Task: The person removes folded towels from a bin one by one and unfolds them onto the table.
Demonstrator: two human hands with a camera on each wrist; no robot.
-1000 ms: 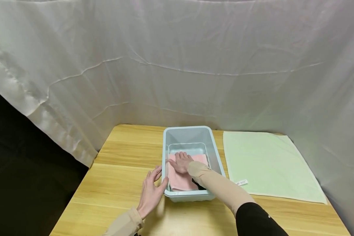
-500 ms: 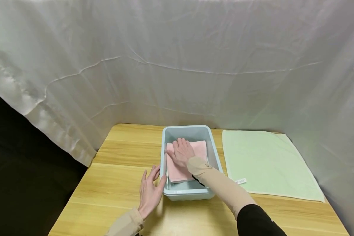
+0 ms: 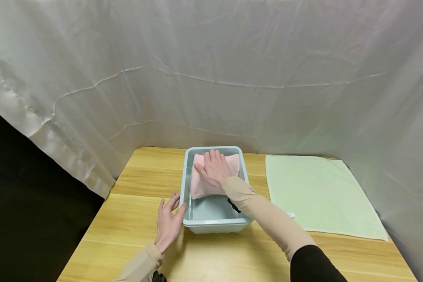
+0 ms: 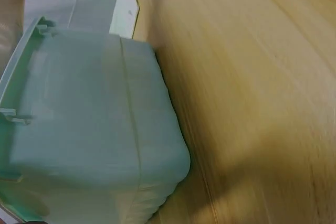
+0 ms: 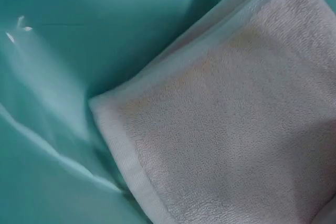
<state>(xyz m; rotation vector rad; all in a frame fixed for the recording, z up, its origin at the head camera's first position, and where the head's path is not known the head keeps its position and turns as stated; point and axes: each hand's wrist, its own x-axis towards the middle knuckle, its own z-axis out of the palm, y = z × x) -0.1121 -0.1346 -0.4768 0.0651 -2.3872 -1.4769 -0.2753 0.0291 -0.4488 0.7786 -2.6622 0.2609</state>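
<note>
In the head view a light blue plastic bin (image 3: 211, 226) stands on the wooden table. Inside it a folded pink towel (image 3: 201, 184) lies against the far end, its front edge a little raised. My right hand (image 3: 215, 168) rests flat on the towel, fingers straight and pointing away. The right wrist view shows the towel (image 5: 220, 124) close up, folded in layers above the bin floor (image 5: 105, 35). My left hand (image 3: 170, 223) touches the bin's left side near the front corner, thumb at the rim and fingers relaxed along the outer wall. The bin's outside (image 4: 89, 108) fills much of the left wrist view.
A light green towel (image 3: 328, 196) lies spread flat on the table right of the bin, with a small white tag (image 3: 291, 215) at its near left edge. Grey curtain (image 3: 211, 78) hangs behind the table (image 3: 134, 227), and a black area (image 3: 28, 188) borders the left.
My right hand has slid the pink towel from the bin's middle to its far end. The bin has shifted left and slightly away, and my left hand has moved along with it.
</note>
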